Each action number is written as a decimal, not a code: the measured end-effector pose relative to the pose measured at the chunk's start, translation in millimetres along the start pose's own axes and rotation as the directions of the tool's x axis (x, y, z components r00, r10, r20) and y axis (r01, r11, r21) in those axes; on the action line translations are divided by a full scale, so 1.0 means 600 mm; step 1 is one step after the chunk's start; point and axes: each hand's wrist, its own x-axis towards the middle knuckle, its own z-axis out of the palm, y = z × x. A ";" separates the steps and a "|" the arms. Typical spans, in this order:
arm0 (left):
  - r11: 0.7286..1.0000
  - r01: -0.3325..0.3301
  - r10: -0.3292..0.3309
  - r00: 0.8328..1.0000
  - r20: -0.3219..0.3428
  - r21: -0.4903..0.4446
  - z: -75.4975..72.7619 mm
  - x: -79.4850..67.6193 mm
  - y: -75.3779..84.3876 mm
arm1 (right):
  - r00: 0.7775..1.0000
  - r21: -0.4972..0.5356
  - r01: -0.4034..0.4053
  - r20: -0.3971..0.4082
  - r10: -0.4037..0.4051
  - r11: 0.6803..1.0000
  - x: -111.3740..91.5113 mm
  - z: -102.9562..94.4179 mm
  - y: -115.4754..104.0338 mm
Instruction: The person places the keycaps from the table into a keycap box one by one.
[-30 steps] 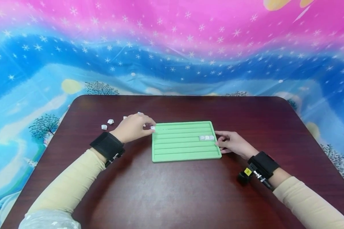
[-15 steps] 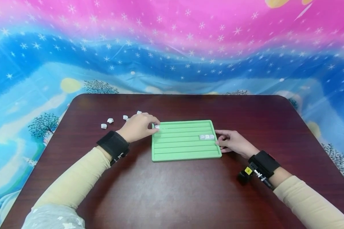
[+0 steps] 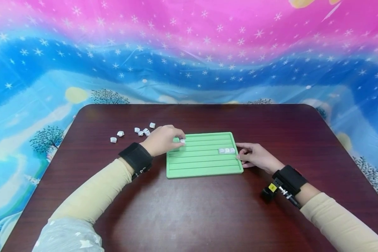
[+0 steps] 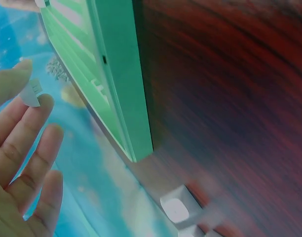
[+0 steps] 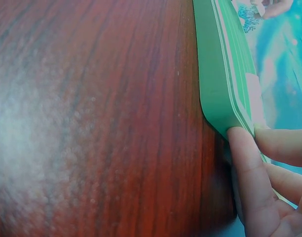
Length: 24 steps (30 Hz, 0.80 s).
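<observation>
My left hand (image 3: 161, 140) pinches a white keycap (image 3: 182, 141) between thumb and fingertips, above the upper left part of a ridged green tray (image 3: 204, 163). In the left wrist view, faint marks show on the held keycap (image 4: 32, 93). A short row of white keycaps (image 3: 227, 151) sits in one of the tray's channels, against its right end. My right hand (image 3: 260, 158) holds the tray's right edge; in the right wrist view its fingers (image 5: 252, 173) meet the tray's corner (image 5: 221, 111).
Several loose white keycaps (image 3: 140, 133) lie on the dark wooden table (image 3: 189, 210) left of the tray, two of them farther out. A patterned cloth (image 3: 189, 56) hangs behind the table. Each wrist wears a black strap (image 3: 136, 157) with a small camera.
My left hand has moved right with its keycap, from the tray's left edge to over the upper channels. More loose keycaps show behind it. The right hand and tray stay put.
</observation>
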 end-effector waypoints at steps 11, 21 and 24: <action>0.997 -0.038 0.035 0.999 0.032 0.069 0.007 0.016 0.025 | 1.000 -0.007 -0.001 -0.007 0.001 1.000 0.001 0.002 0.000; 0.993 -0.046 0.041 0.998 0.044 0.110 0.022 0.028 0.035 | 1.000 -0.003 -0.002 -0.010 0.002 1.000 0.001 0.003 0.000; 0.992 -0.056 0.051 0.998 0.041 0.116 0.026 0.032 0.039 | 1.000 -0.004 0.000 -0.010 0.000 1.000 0.000 0.003 0.000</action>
